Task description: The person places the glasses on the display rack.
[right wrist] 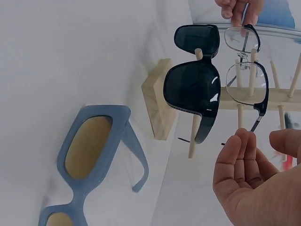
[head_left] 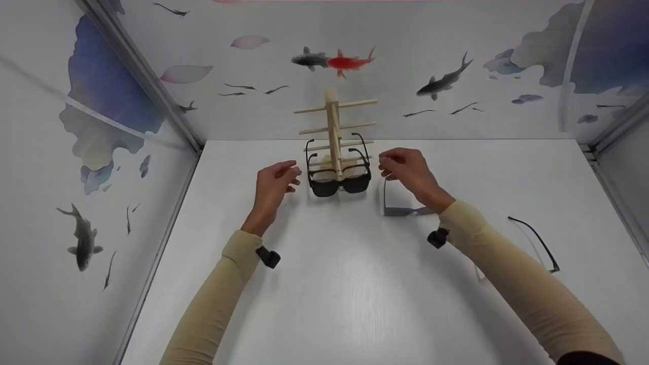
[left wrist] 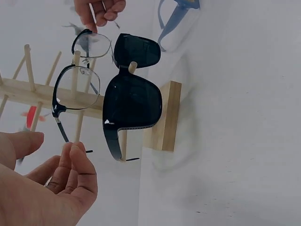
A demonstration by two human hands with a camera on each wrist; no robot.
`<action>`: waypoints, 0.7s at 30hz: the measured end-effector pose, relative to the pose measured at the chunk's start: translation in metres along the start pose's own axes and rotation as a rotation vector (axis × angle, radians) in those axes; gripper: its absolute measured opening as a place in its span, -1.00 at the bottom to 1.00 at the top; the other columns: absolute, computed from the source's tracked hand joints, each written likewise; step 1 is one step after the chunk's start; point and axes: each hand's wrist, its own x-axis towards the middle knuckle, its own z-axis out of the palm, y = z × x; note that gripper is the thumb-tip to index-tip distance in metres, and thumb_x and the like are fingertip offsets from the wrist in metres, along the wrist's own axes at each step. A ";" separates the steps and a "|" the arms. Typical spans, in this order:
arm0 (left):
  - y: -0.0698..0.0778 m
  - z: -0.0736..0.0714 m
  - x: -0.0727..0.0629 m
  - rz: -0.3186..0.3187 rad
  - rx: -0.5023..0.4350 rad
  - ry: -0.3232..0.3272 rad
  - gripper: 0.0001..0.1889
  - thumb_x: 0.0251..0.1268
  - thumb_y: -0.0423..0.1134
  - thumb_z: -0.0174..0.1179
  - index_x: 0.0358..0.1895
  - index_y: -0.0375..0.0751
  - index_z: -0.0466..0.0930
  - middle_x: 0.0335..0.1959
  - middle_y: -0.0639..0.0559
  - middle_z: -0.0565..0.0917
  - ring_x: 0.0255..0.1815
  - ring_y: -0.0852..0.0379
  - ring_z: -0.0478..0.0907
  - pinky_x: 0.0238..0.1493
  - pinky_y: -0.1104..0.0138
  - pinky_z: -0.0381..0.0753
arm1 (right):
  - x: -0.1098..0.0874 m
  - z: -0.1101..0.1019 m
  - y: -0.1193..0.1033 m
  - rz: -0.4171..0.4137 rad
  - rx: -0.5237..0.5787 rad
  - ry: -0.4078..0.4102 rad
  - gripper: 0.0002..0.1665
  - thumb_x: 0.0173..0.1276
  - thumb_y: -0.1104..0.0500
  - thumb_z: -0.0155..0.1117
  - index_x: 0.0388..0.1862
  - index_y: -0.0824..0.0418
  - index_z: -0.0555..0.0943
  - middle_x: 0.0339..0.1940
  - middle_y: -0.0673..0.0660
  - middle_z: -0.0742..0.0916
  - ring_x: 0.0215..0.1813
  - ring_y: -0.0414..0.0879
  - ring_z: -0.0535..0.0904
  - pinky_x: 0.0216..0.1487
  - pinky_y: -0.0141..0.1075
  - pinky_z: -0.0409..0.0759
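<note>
A wooden display rack [head_left: 333, 121] with pegs on both sides stands at the back of the table. Black sunglasses [left wrist: 131, 101] sit on its lowest level. Directly above them rest clear-lensed glasses [right wrist: 266, 89] with a dark upper rim. My left hand [head_left: 272, 185] is at the rack's left, fingers loosely bent and thumb apart, fingertips close to a peg end and the clear glasses' temple. On the other side, my right hand [head_left: 410, 170] mirrors it, fingertips near the opposite temple. Neither hand grips anything.
Blue-framed sunglasses with amber lenses [right wrist: 122, 110] lie on the white table [head_left: 334, 299], partly under my right hand in the head view. Farther right, dark-templed glasses [head_left: 540, 238] are partly hidden by my right sleeve. Fish-printed walls [head_left: 243, 111] enclose the back and sides.
</note>
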 end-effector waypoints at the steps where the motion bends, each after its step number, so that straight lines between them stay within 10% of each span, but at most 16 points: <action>1: -0.001 0.000 -0.002 0.010 0.007 -0.001 -0.63 0.63 -0.25 0.33 0.34 -0.33 0.71 -0.01 -0.14 0.81 -0.05 -0.08 0.77 -0.14 0.36 0.76 | -0.003 -0.003 0.001 -0.008 -0.012 -0.002 -0.59 0.73 0.08 0.27 0.30 0.36 0.69 0.08 0.38 0.77 0.00 0.04 0.77 0.00 -0.35 0.78; 21: 0.004 0.007 -0.033 0.074 0.093 -0.033 -0.69 0.62 -0.28 0.33 0.26 -0.35 0.74 -0.01 -0.17 0.79 -0.01 -0.09 0.76 -0.06 0.33 0.76 | -0.057 -0.057 0.029 -0.056 -0.079 0.011 -0.58 0.72 0.09 0.30 0.30 0.38 0.70 0.11 0.40 0.77 0.04 0.04 0.76 0.01 -0.41 0.76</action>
